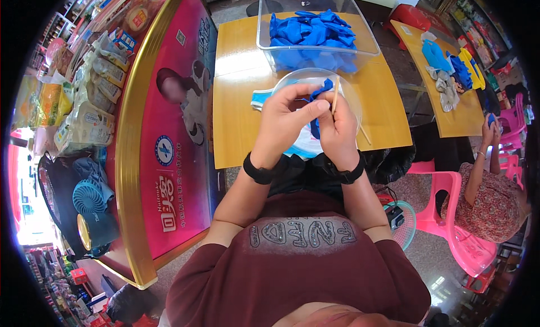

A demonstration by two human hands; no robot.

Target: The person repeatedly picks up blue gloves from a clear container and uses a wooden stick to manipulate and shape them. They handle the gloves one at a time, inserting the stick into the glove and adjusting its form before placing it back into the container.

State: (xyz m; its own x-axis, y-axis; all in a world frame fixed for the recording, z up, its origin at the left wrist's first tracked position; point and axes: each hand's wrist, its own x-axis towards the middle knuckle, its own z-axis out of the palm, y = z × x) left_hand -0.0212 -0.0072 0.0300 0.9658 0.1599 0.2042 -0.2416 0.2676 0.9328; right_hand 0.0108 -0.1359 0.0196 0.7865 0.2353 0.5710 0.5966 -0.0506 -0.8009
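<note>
My left hand (pixel 286 114) is closed, thumb and fingers pinching a small strip of blue cloth (pixel 315 129). Close beside it, my right hand (pixel 341 131) grips a thin wooden stick (pixel 336 93) that points up and away from me, and the cloth's lower end hangs against these fingers. Both hands are over a round clear plastic bowl (pixel 353 96), with white and light-blue material partly hidden beneath them. A second thin stick (pixel 365 136) leans at the bowl's right side. Left of the bowl, a light-blue and white piece (pixel 260 98) lies on the wooden table (pixel 236 133).
A large clear bin (pixel 372 44) of blue cloth pieces (pixel 315 34) stands behind the bowl. On the left rises a gold-framed pink panel (pixel 169 136). To the right are a pink chair (pixel 444 214), another table (pixel 461 116) with garments, and a seated person (pixel 486 197) holding something blue.
</note>
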